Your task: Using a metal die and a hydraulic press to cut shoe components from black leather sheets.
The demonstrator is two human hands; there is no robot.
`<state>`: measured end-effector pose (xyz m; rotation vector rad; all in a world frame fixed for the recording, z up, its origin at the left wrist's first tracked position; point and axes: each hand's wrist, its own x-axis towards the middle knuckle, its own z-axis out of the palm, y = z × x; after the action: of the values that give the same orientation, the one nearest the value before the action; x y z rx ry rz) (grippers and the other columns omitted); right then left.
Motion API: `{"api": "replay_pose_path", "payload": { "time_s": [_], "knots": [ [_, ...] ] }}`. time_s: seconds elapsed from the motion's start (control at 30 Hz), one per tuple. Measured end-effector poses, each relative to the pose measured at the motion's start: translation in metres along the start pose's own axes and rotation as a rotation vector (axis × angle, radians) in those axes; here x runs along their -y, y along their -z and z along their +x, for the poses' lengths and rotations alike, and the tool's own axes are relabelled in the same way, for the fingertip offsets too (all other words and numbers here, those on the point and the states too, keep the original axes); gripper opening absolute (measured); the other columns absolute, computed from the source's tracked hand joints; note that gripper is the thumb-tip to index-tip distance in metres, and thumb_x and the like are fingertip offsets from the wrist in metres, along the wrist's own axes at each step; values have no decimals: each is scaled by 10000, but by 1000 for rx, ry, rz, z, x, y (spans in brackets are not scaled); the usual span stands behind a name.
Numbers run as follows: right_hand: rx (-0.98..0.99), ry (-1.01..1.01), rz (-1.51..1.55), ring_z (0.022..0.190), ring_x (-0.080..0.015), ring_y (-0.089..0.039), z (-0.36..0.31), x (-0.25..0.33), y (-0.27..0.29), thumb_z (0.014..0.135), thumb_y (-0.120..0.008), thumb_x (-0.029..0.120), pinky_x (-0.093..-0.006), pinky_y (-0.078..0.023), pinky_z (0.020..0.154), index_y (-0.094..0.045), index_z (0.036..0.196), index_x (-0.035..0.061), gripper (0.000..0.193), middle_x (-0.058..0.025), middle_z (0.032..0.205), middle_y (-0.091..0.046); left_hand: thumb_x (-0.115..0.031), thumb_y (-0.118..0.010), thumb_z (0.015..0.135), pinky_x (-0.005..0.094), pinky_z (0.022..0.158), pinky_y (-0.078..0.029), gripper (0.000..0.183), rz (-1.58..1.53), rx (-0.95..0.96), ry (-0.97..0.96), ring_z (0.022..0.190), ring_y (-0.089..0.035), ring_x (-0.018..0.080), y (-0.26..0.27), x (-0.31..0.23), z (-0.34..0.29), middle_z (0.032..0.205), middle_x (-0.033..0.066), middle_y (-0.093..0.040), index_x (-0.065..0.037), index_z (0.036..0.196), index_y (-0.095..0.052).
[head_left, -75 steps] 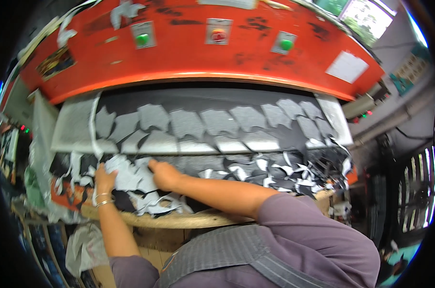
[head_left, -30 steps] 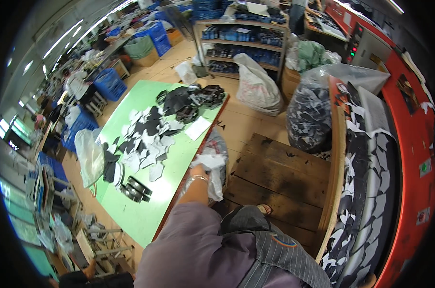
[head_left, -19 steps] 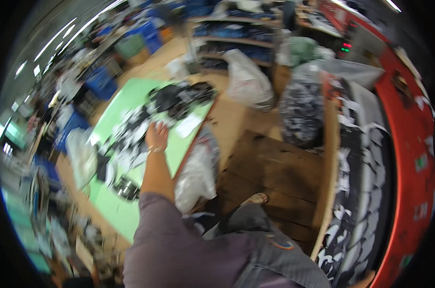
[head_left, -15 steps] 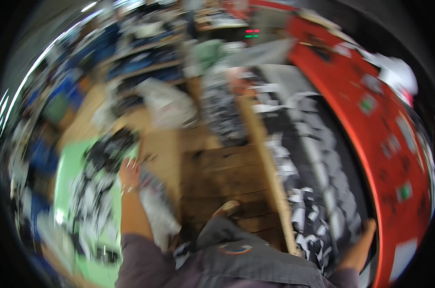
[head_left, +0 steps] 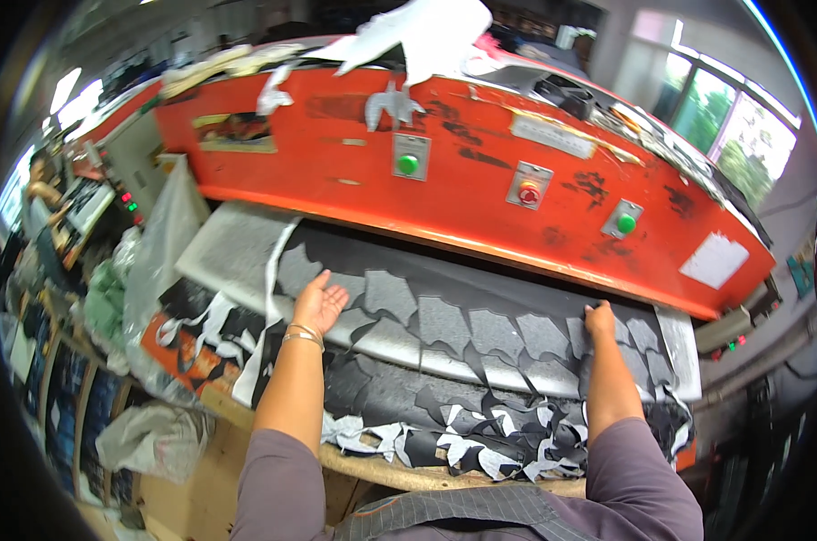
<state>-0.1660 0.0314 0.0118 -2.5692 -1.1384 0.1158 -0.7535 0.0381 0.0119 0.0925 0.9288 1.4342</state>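
The person has turned back from the green side desk to the red press (head_left: 480,180). The left hand (head_left: 318,305) now lies flat and open on the dark sheet of cut pieces (head_left: 444,329) under it; the right hand (head_left: 599,321) presses there too, its grip closed on nothing visible.

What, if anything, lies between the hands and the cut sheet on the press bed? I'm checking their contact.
Nothing visible does. The left hand lies open on the dark cut sheet, and the right hand presses on its far edge under the orange press head.
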Motion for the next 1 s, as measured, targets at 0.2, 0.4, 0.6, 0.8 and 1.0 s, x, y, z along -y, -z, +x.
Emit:
{"api": "replay_pose_path", "payload": {
  "time_s": [0.2,0.4,0.6,0.8,1.0],
  "knots": [
    [-132,188,-6,922,-379,-653,5,18,-31,899,-531,237,-477,-497,821,-651,1134,196,267,-198,966,-681,-232,-657,890,410,687,-569,222,84,16,-77,716,-645,268,-27,-18,120,764,133,-629,-33,891,-557],
    [-162,253,47,890,-410,-643,7,3,-29,870,-503,146,-492,-504,821,-669,1116,194,301,-211,950,-672,-330,-567,872,519,811,-450,412,1915,-416,-1160,893,-560,448,-48,-2,85,975,254,-612,52,742,-652],
    [-64,212,10,836,-374,-664,-31,7,-11,878,-504,193,-485,-528,753,-650,1161,274,329,-185,896,-684,-279,-544,890,495,945,-392,395,1956,-367,-1036,1078,-514,445,-12,-14,79,1135,295,-579,88,795,-654],
    [-69,293,-29,703,-343,-673,-58,-24,-9,889,-488,231,-482,-530,641,-642,1167,303,325,-153,764,-684,-277,-532,918,483,988,-367,422,1934,-381,-1021,1113,-486,488,25,-14,61,1224,367,-507,118,784,-595],
    [-121,415,21,608,-316,-651,-81,-40,-8,860,-520,186,-458,-508,532,-640,1175,267,346,-103,704,-670,-268,-524,932,460,993,-351,433,1922,-382,-837,1110,-478,490,43,-28,56,1223,392,-485,137,780,-535]
  ]
}}
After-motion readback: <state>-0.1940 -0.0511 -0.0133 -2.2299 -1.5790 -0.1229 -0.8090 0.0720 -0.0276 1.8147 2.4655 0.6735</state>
